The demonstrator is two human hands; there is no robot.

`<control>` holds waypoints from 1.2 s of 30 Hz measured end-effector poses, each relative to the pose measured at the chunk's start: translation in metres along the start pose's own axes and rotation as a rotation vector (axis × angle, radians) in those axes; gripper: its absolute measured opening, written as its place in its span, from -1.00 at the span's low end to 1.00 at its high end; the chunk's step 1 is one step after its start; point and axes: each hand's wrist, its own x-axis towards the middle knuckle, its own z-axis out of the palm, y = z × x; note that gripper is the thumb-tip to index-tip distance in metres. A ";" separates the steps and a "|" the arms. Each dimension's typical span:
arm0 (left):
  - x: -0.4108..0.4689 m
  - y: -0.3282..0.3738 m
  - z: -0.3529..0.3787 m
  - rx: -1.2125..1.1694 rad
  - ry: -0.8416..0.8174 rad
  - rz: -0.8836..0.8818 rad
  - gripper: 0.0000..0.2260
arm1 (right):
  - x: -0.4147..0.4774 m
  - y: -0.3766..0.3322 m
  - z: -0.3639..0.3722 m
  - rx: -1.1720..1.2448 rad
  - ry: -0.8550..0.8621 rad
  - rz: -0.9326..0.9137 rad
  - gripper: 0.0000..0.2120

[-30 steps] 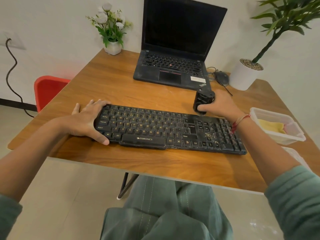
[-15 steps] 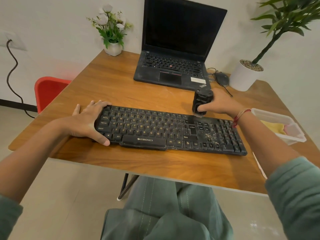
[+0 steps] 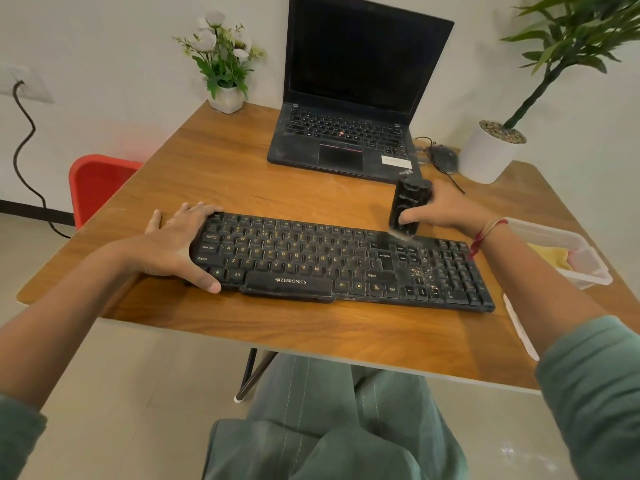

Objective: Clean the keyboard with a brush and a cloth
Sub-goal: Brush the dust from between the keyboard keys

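A dusty black keyboard (image 3: 332, 265) lies across the wooden table (image 3: 242, 188), with pale crumbs between the arrow keys and the number pad. My left hand (image 3: 173, 247) grips its left end, thumb at the front edge and fingers over the back corner. My right hand (image 3: 446, 211) holds a stubby black brush (image 3: 408, 206) upright, its bristles touching the top row of keys right of the middle. A yellow cloth (image 3: 552, 256) lies in a clear plastic tub (image 3: 588, 271) at the right edge.
An open black laptop (image 3: 349, 116) stands behind the keyboard, with a mouse (image 3: 445, 157) and cable beside it. A white flower pot (image 3: 227, 98) sits at the back left, a potted plant (image 3: 491, 150) at the back right. A red chair (image 3: 97, 183) stands left of the table.
My right hand has shifted the brush a little left and back along the top of the keyboard. The left hand stays on the keyboard's left end.
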 end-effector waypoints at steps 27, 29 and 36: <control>-0.001 0.002 0.000 0.003 0.010 0.004 0.18 | -0.027 0.013 0.001 0.120 -0.028 0.083 -0.66; -0.001 0.002 0.000 0.001 0.011 0.005 0.20 | -0.021 0.023 -0.013 -0.090 0.125 0.149 -0.69; 0.001 -0.001 0.000 0.007 0.005 0.004 0.29 | -0.029 0.021 0.001 0.076 0.044 0.125 -0.72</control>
